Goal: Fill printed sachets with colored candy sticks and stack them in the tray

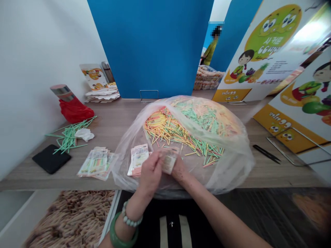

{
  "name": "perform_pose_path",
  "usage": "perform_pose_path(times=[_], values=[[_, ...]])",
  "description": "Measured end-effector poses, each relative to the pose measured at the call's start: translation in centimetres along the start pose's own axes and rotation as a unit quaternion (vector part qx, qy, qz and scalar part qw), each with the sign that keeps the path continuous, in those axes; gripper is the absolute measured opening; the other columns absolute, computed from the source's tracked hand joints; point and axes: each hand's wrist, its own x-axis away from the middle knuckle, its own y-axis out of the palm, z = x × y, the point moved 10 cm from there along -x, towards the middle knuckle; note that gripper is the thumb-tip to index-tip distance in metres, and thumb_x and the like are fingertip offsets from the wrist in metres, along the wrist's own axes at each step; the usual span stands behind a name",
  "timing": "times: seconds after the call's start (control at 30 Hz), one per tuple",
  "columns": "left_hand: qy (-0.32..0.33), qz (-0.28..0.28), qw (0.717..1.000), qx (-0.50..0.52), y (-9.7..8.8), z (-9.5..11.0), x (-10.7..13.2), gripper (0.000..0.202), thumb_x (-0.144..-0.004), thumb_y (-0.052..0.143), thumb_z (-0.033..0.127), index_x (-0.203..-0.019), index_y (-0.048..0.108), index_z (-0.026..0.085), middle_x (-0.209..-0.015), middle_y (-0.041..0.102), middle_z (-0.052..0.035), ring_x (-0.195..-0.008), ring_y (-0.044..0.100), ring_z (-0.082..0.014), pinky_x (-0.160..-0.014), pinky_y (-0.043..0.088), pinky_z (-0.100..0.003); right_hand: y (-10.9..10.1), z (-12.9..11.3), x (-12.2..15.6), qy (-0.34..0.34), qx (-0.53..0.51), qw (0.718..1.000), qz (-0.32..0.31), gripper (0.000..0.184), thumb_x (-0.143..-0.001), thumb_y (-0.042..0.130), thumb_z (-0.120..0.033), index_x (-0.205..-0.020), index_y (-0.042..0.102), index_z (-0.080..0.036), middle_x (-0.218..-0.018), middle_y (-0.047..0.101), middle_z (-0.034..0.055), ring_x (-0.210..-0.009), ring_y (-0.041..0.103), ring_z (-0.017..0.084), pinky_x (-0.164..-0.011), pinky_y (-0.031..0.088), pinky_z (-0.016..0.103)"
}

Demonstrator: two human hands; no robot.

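My left hand and my right hand meet over the near rim of a big clear plastic bag full of thin coloured sticks. Both hands pinch one small printed paper packet between them. My left wrist wears a green bangle and a pale bead bracelet. A small stack of printed packets lies just left of my hands on the bag's edge.
On the wooden table lie more packets, a black pad, loose green sticks, a red bag with a metal flask, black tweezers. Printed boards stand right. A person stands far back.
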Motion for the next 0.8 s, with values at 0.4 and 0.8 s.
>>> perform_pose_path(times=[0.4, 0.8], values=[[-0.213, 0.040, 0.924, 0.316, 0.9, -4.0, 0.9, 0.029, -0.075, 0.068, 0.025, -0.102, 0.061, 0.020, -0.089, 0.071, -0.0006, -0.074, 0.064, -0.0150, -0.069, 0.053, -0.027, -4.2, 1.6, 0.8, 0.184, -0.220, 0.957, -0.040, 0.028, -0.090, 0.043, -0.035, -0.113, 0.054, -0.021, -0.066, 0.050, -0.0052, -0.064, 0.051, 0.016, -0.065, 0.042, 0.027], [-0.109, -0.122, 0.985, 0.054, 1.5, -2.3, 0.6, 0.023, -0.085, 0.059, 0.033, -0.073, 0.070, 0.017, -0.075, 0.065, -0.0016, -0.075, 0.055, -0.0172, -0.072, 0.040, -0.027, -3.3, -0.3, 1.3, 0.136, -0.009, 0.987, -0.084, 0.023, -0.091, 0.037, -0.032, -0.070, 0.038, -0.023, -0.067, 0.047, 0.0000, -0.064, 0.042, 0.017, -0.061, 0.027, 0.030]])
